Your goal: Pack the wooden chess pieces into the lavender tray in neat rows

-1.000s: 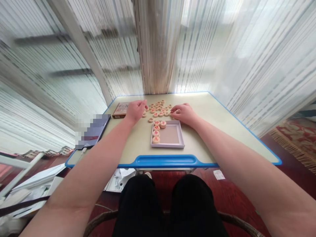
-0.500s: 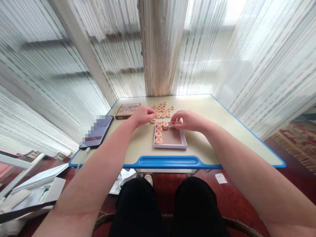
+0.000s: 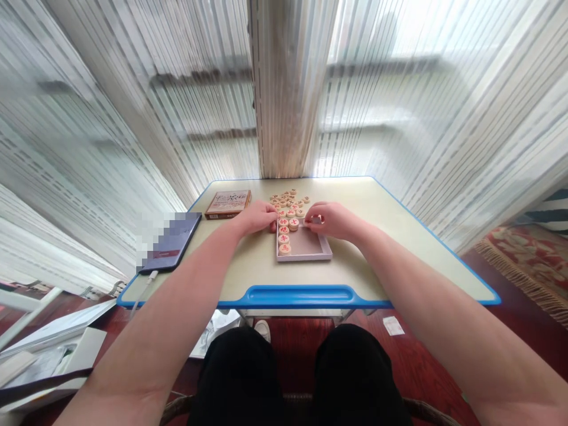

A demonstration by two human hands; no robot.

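Note:
A shallow open box (image 3: 305, 257) lies on the table with round wooden Chinese chess pieces along its left side and back. A piece with a red character (image 3: 284, 249) is at its near left corner, and another piece (image 3: 293, 224) stands in the back row. My left hand (image 3: 261, 216) is closed at the box's back left corner; its fingertips hide whatever they hold. Over the back edge, my right hand (image 3: 326, 219) has its fingers curled in a pinch around a chess piece, mostly hidden. Loose pieces (image 3: 290, 203) are scattered just behind the box.
A printed box lid (image 3: 228, 203) lies at the back left. In front of it is a phone or tablet (image 3: 175, 239) with a white cable (image 3: 151, 278). A blue pencil groove (image 3: 299, 294) runs along the table's near edge. Sheer curtains (image 3: 288, 89) hang behind.
My left hand has moved to the box's back left corner, covering a loose piece that showed there before. My right hand remains at the back edge. The camera view has shifted slightly.

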